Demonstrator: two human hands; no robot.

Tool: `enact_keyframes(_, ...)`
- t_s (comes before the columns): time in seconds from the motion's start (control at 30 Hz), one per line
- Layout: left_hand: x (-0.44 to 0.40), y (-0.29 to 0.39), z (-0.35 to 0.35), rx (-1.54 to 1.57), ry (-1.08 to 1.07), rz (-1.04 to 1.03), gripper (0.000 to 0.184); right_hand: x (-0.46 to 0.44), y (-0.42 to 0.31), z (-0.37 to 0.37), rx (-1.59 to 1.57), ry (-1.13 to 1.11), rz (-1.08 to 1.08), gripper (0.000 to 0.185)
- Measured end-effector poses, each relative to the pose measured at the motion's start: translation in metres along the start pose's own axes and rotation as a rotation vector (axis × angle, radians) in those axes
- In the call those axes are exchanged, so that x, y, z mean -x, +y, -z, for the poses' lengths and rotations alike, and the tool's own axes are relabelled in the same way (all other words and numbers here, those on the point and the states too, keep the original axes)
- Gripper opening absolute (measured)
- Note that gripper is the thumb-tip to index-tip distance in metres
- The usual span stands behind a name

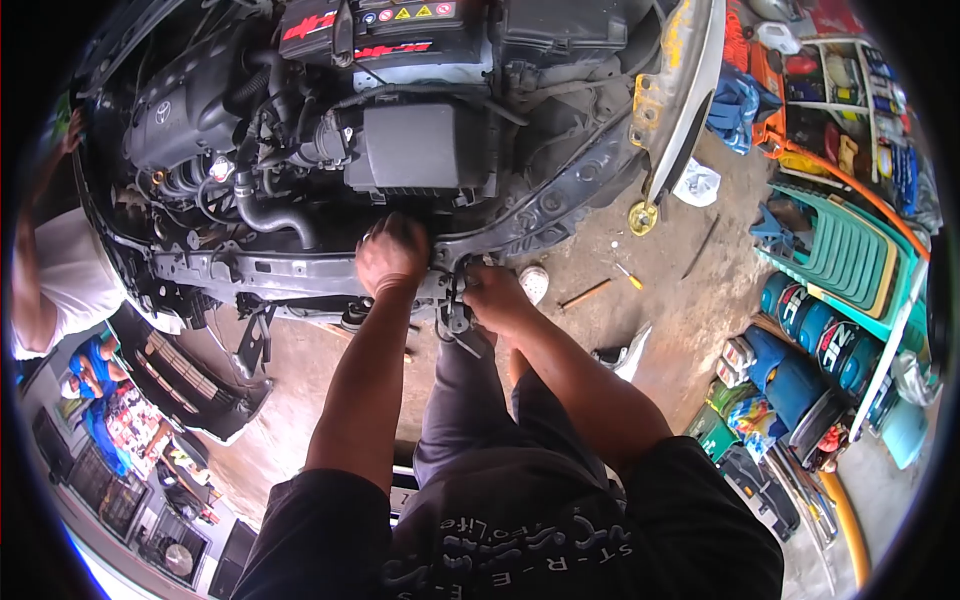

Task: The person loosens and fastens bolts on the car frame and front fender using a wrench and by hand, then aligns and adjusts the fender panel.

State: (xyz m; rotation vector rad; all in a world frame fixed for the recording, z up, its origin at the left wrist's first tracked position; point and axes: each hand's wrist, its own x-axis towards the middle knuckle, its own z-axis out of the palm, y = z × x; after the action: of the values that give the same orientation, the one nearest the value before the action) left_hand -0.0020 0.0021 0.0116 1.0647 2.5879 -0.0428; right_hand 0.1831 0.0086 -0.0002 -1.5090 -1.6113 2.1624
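Curls fingers of left hand over top edge of grey front crossmember, just beside black airbox, hiding fingertips, can't tell if clamped; rightward, bunches fingers of right hand together against dark metal bracket at crossmember's front, can't tell if gripping

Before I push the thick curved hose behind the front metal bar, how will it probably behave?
The hose will probably flex slightly but spring back, since it looks thick and holds a smooth curve. It seems unlikely to roll away, because its upper end appears connected. Its sheen suggests it might feel somewhat slippery.
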Motion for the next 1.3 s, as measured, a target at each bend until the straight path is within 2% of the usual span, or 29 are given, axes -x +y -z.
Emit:
enact_keyframes(0.13,0.000,-0.002,-0.002,0.014,0.009,0.008,0.032,0.003,-0.032,0.011,-0.024,-0.064,-0.149,0.022)
enact_keyframes(0.27,0.000,-0.004,-0.002,0.008,0.006,-0.007,0.032,-0.006,-0.035,0.016,0.073,-0.098,-0.100,0.020)
enact_keyframes(0.37,0.000,-0.005,-0.001,0.039,0.020,-0.022,0.032,-0.013,-0.027,0.017,0.006,-0.100,-0.127,0.014)
enact_keyframes(0.43,0.001,-0.009,-0.003,0.066,0.039,-0.026,0.032,-0.011,-0.039,0.022,-0.304,-0.148,-0.387,0.012)
enact_keyframes(0.5,0.000,-0.009,-0.003,0.095,0.089,-0.079,0.031,-0.015,-0.046,0.021,-0.335,-0.158,-0.421,0.013)
enact_keyframes(0.6,0.000,-0.007,0.000,0.077,0.016,-0.047,0.031,-0.010,-0.048,0.026,-0.363,-0.133,-0.487,0.017)
enact_keyframes(0.7,0.000,-0.009,-0.004,0.078,0.073,-0.056,0.031,-0.005,-0.040,0.020,-0.428,-0.177,-0.487,0.015)
enact_keyframes(0.77,0.000,-0.009,-0.004,0.070,0.075,-0.051,0.031,0.003,-0.032,0.012,-0.200,-0.085,-0.225,0.016)
enact_keyframes(0.8,0.000,-0.008,-0.003,0.064,0.069,-0.047,0.031,0.007,-0.031,0.012,-0.203,-0.081,-0.222,0.016)
enact_keyframes(0.87,0.001,-0.005,-0.001,0.079,0.065,-0.048,0.031,0.014,-0.029,0.020,0.210,-0.064,-0.075,0.018)
enact_keyframes(0.97,0.002,-0.004,0.002,0.076,0.053,-0.045,0.031,0.029,-0.011,0.033,0.288,-0.082,0.023,0.016)
enact_keyframes(1.1,0.000,-0.009,-0.003,0.077,0.063,-0.074,0.031,0.053,-0.034,0.045,0.281,-0.061,0.050,0.013)
enact_keyframes(1.17,-0.001,-0.010,-0.005,0.062,0.038,-0.067,0.030,0.053,-0.033,0.046,0.448,0.170,0.115,0.012)
enact_keyframes(1.3,0.003,-0.012,-0.003,0.105,0.056,-0.095,0.028,0.057,-0.064,0.050,0.536,0.126,0.170,0.012)
